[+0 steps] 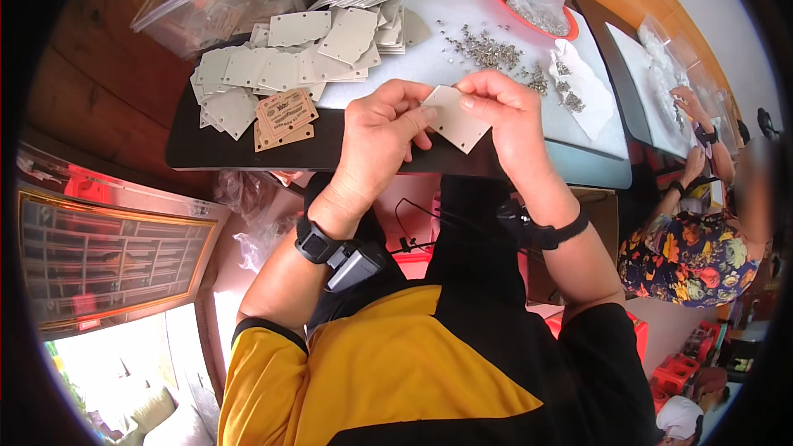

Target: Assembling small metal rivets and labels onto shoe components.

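A pale grey-white card point(457, 120) with small holes at its corners is held up in front of me, over the table's near edge. My left hand point(382, 128) is closed on its left side, thumb on top. At the upper right corner my right hand point(510, 113) pinches the card between thumb and fingers; whether a small metal piece is also in that pinch is hidden. To the left, many similar blank cards point(285, 66) lie in overlapping heaps. Two or so printed brown cards point(285, 118) rest at the front of the heap.
Small metal pieces point(491, 51) are scattered on a white sheet point(429, 0). Behind them stands a red bowl point(570, 31) lined with clear plastic. Some pieces lie on crumpled white paper point(583, 91). A clear plastic bin point(223, 4) is at back left. Another person point(690, 256) works at the right.
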### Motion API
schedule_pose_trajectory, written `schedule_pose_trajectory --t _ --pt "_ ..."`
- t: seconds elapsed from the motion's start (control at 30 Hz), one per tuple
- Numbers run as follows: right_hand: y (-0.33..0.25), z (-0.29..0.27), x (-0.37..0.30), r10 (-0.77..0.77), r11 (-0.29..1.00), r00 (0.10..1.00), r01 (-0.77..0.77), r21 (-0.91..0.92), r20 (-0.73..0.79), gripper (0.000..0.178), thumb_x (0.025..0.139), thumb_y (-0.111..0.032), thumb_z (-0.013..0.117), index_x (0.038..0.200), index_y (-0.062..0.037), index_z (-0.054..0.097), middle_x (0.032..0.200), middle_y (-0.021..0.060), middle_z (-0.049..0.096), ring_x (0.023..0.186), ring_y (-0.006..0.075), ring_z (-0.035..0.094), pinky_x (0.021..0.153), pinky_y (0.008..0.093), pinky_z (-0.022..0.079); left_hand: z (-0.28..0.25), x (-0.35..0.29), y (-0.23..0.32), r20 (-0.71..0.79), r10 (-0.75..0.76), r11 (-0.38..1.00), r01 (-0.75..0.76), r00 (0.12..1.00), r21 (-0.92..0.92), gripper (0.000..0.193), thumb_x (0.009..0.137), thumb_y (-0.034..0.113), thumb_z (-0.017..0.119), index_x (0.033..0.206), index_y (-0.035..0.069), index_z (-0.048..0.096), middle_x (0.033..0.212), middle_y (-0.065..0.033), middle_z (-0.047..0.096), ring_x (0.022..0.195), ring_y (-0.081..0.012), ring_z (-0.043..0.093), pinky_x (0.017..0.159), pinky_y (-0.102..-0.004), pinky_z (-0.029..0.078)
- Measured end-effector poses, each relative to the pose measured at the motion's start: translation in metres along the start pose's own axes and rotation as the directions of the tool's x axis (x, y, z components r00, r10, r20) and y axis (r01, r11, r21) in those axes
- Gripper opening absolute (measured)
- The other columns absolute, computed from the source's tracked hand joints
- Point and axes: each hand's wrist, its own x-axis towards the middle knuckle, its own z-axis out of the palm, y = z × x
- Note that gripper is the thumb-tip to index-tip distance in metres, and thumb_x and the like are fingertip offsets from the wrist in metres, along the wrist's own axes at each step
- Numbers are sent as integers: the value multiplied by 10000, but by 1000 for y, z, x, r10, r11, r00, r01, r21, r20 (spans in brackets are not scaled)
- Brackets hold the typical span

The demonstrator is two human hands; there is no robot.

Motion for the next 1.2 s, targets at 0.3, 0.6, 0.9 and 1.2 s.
schedule_pose_trajectory --t 0.3,0.6,0.9,1.2 --pt "1 -6 0 -105 950 994 88 -299 -40 136 765 44 615 893 6 644 729 46 639 681 95 579 620 270 471 17 -8 -9 29 196 971 -198 980 132 167 875 -1 639 1041 -14 644 775 -22 660 597 -47 563 495 -183 415" --pt "-25 -31 71 119 778 991 -53 -626 64 113 780 -111 699 850 -32 658 657 18 586 518 90 491 475 243 411 9 -7 -1 -78 24 998 -19 997 56 141 856 -11 618 997 -13 632 727 -18 616 577 -58 525 531 -222 448" --pt "-14 1 136 406 460 913 -172 -871 34 178 758 -119 716 829 30 650 630 73 595 383 177 496 357 335 401 4 -6 -10 -31 60 995 -57 998 85 220 859 18 646 1078 26 633 834 -8 650 595 -42 545 465 -182 399" --pt "-11 12 134 363 335 928 -48 -941 82 180 752 -157 735 813 -7 656 654 86 622 478 199 557 433 362 456 2 -7 -13 -13 90 993 -89 996 76 202 866 11 642 1066 13 621 818 -9 646 610 -45 534 528 -196 432"
